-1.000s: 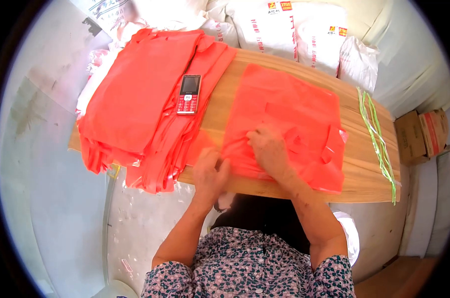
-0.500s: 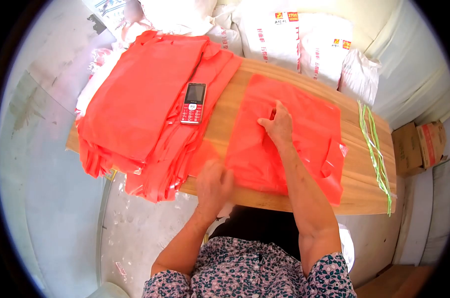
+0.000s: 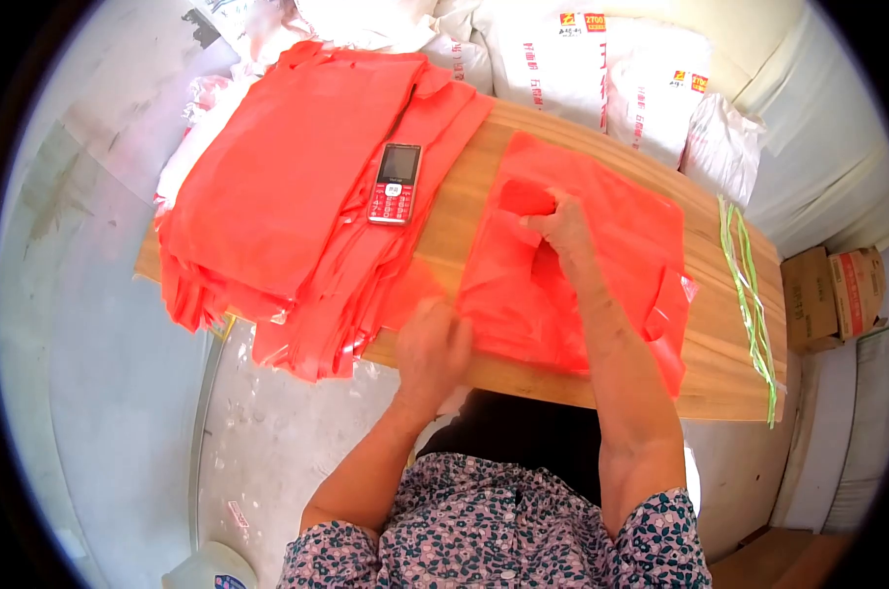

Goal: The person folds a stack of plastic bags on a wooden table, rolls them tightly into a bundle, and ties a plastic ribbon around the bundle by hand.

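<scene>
A red plastic bag (image 3: 621,236) lies flat on the wooden table (image 3: 454,231). Over its upper left part, my right hand (image 3: 565,231) pinches a folded red flap between thumb and fingers. My left hand (image 3: 433,348) is at the table's front edge, by the bag's lower left corner, with its fingers curled; whether they hold any of the red plastic is hidden. To the left is a thick pile of red bags (image 3: 278,177), its loose edges hanging over the front. A red and black phone (image 3: 394,185) rests on the pile's right side.
Green and white strings (image 3: 749,304) lie along the table's right end. White printed sacks (image 3: 552,69) stand behind the table. Cardboard boxes (image 3: 812,294) are at the right, and a whitish container (image 3: 209,567) is on the floor at lower left.
My right hand has moved up over the bag and lifted a flap of it. My left hand has stayed near the front edge, shifting slightly right. The view has moved a little.
</scene>
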### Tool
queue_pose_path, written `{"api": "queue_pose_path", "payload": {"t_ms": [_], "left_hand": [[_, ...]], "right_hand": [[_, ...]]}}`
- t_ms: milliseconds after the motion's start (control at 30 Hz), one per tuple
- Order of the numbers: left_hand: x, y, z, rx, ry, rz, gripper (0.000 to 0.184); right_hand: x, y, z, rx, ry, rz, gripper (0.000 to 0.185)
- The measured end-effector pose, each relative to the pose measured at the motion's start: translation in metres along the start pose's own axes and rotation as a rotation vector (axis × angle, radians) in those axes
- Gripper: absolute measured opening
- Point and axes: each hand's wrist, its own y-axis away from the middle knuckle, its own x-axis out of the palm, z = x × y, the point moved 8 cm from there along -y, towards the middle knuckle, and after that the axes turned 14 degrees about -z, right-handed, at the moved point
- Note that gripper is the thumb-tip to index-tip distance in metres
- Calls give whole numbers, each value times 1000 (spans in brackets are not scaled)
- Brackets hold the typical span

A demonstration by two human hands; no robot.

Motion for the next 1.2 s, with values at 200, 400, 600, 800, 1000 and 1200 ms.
{"api": "queue_pose_path", "payload": {"t_ms": [200, 400, 600, 800, 1000, 1200], "left_hand": [[1, -2, 10, -115, 164, 47, 12], [3, 3, 20, -210, 327, 132, 25], [16, -14, 7, -223, 254, 263, 26], [26, -31, 13, -131, 333, 243, 21], [28, -41, 16, -249, 263, 221, 24], [17, -50, -13, -73, 144, 143, 59]], "right_hand": [[-45, 27, 81, 127, -493, 131, 21], [-93, 66, 165, 85, -519, 1, 21], [-120, 79, 187, 122, -659, -30, 24], [-138, 80, 189, 73, -737, -60, 26], [-146, 84, 188, -48, -700, -54, 27], [-149, 90, 184, -54, -826, -28, 30]]}}
